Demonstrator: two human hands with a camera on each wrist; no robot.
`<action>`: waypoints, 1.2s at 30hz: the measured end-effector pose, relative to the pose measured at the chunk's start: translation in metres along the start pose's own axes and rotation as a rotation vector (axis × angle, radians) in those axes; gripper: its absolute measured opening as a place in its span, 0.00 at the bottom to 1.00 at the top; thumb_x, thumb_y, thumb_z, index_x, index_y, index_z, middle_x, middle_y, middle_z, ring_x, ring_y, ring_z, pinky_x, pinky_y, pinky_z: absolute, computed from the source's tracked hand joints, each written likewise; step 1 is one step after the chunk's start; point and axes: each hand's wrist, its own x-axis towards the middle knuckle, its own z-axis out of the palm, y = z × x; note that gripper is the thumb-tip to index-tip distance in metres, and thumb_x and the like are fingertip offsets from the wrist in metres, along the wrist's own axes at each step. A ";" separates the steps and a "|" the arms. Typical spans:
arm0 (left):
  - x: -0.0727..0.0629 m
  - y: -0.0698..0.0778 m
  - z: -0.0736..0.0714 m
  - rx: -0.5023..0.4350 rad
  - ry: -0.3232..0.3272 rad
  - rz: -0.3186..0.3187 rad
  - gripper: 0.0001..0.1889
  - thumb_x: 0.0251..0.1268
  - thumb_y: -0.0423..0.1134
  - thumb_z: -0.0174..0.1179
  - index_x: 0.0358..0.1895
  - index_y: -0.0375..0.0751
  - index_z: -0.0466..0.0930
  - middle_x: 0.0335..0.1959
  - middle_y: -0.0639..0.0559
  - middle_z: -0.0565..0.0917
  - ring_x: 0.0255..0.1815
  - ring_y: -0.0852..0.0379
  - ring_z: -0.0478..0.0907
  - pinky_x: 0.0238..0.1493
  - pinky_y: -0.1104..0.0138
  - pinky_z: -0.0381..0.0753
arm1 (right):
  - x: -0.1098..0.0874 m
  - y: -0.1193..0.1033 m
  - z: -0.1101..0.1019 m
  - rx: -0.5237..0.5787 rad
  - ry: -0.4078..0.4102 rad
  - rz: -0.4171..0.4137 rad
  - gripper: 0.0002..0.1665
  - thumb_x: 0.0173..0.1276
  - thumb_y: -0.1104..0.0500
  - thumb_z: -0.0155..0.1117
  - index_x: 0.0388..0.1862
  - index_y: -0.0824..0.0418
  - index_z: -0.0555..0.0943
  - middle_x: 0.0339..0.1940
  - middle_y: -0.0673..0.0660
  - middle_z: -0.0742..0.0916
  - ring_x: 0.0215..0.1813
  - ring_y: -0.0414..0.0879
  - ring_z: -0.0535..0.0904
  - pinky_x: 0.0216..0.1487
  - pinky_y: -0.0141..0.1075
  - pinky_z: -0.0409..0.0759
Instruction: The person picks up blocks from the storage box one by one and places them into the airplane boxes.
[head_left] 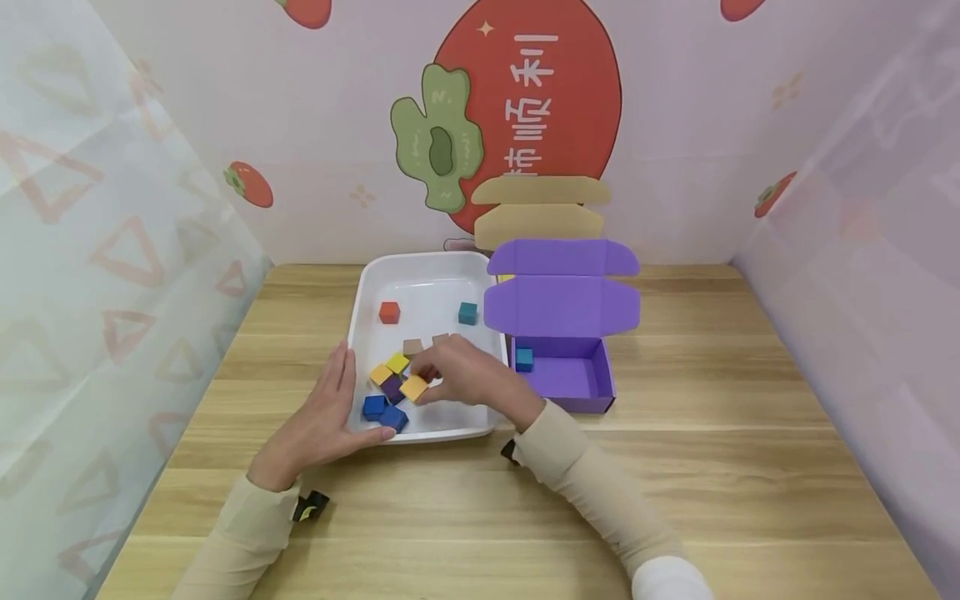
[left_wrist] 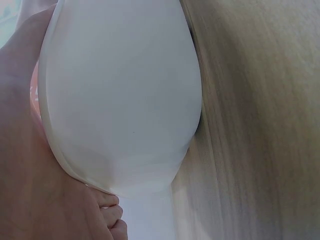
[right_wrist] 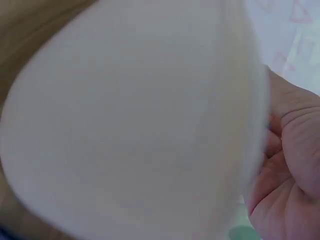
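Note:
My right hand (head_left: 468, 375) reaches over the white tray (head_left: 420, 261) and pinches an orange-yellow block (head_left: 414, 388) between thumb and fingers. My left hand (head_left: 318, 421) rests against the tray's near-left corner, fingers along the left side and thumb at the front rim. In the left wrist view, the tray's outer wall (left_wrist: 120, 100) lies beside that hand. Under and beside the held block are a dark purple block (head_left: 392, 389), a yellow block (head_left: 397, 362) and another orange-yellow block (head_left: 381, 374). Two blue blocks (head_left: 374, 407) lie near the thumb. Much of the right hand is hidden behind the tray in the right wrist view.
Farther back in the tray are a red block (head_left: 389, 312), a teal block (head_left: 468, 313) and tan blocks (head_left: 412, 347). Right of it stands an open purple box (head_left: 566, 377) holding a teal-blue block (head_left: 523, 360). A tan box lid (head_left: 538, 225) rises behind, before the printed wall.

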 end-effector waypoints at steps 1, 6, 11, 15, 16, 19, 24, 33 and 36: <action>0.000 0.000 0.000 0.003 -0.003 -0.003 0.74 0.57 0.78 0.64 0.85 0.33 0.26 0.88 0.37 0.26 0.89 0.33 0.33 0.81 0.34 0.55 | -0.005 0.003 -0.004 0.015 0.033 0.006 0.18 0.64 0.55 0.81 0.52 0.57 0.90 0.45 0.50 0.93 0.48 0.43 0.90 0.58 0.32 0.85; 0.001 0.000 0.000 0.003 0.001 -0.003 0.75 0.56 0.78 0.64 0.85 0.33 0.26 0.88 0.37 0.26 0.90 0.34 0.32 0.83 0.35 0.53 | -0.038 0.019 -0.027 0.046 0.208 0.059 0.15 0.62 0.59 0.83 0.46 0.61 0.90 0.42 0.54 0.94 0.45 0.43 0.91 0.49 0.36 0.91; 0.000 0.001 0.002 -0.004 0.008 0.002 0.74 0.56 0.78 0.65 0.85 0.33 0.26 0.88 0.39 0.25 0.90 0.35 0.31 0.83 0.35 0.53 | -0.074 0.042 -0.044 0.071 0.368 0.185 0.16 0.60 0.59 0.84 0.45 0.62 0.91 0.41 0.55 0.94 0.45 0.46 0.92 0.48 0.40 0.92; 0.001 0.001 0.001 0.002 0.000 -0.004 0.74 0.56 0.78 0.64 0.85 0.32 0.27 0.88 0.39 0.24 0.90 0.34 0.31 0.83 0.35 0.53 | -0.098 0.061 -0.046 0.070 0.476 0.263 0.15 0.61 0.59 0.84 0.44 0.63 0.91 0.41 0.59 0.94 0.44 0.50 0.93 0.47 0.41 0.92; 0.001 0.001 0.000 0.000 -0.001 -0.006 0.74 0.56 0.78 0.64 0.85 0.32 0.27 0.88 0.39 0.24 0.90 0.34 0.31 0.83 0.35 0.53 | -0.103 0.066 -0.045 0.061 0.497 0.286 0.15 0.61 0.59 0.83 0.44 0.64 0.91 0.42 0.60 0.94 0.44 0.51 0.93 0.46 0.41 0.92; 0.002 0.001 0.000 0.005 -0.005 -0.005 0.75 0.56 0.78 0.64 0.85 0.32 0.27 0.88 0.39 0.24 0.90 0.34 0.32 0.83 0.35 0.54 | -0.114 0.076 -0.042 0.044 0.542 0.367 0.18 0.60 0.60 0.84 0.46 0.67 0.90 0.42 0.63 0.94 0.43 0.55 0.93 0.45 0.44 0.93; 0.002 0.001 -0.001 -0.006 -0.010 -0.005 0.75 0.56 0.78 0.65 0.85 0.32 0.26 0.88 0.38 0.25 0.90 0.34 0.32 0.83 0.35 0.53 | -0.119 0.091 -0.029 0.022 0.572 0.462 0.19 0.58 0.60 0.85 0.43 0.70 0.89 0.40 0.66 0.93 0.42 0.57 0.92 0.44 0.46 0.92; 0.002 0.001 0.000 -0.002 -0.016 -0.012 0.75 0.56 0.78 0.64 0.85 0.33 0.26 0.88 0.40 0.24 0.90 0.35 0.30 0.83 0.35 0.52 | -0.113 0.109 -0.006 -0.042 0.570 0.525 0.20 0.58 0.60 0.85 0.42 0.74 0.89 0.39 0.68 0.93 0.41 0.57 0.92 0.44 0.48 0.92; 0.002 0.002 -0.001 -0.002 -0.017 -0.017 0.75 0.56 0.78 0.65 0.85 0.34 0.26 0.88 0.40 0.24 0.90 0.36 0.31 0.84 0.35 0.52 | -0.112 0.111 -0.005 -0.056 0.570 0.514 0.20 0.58 0.60 0.85 0.42 0.74 0.89 0.39 0.68 0.93 0.42 0.58 0.93 0.44 0.49 0.92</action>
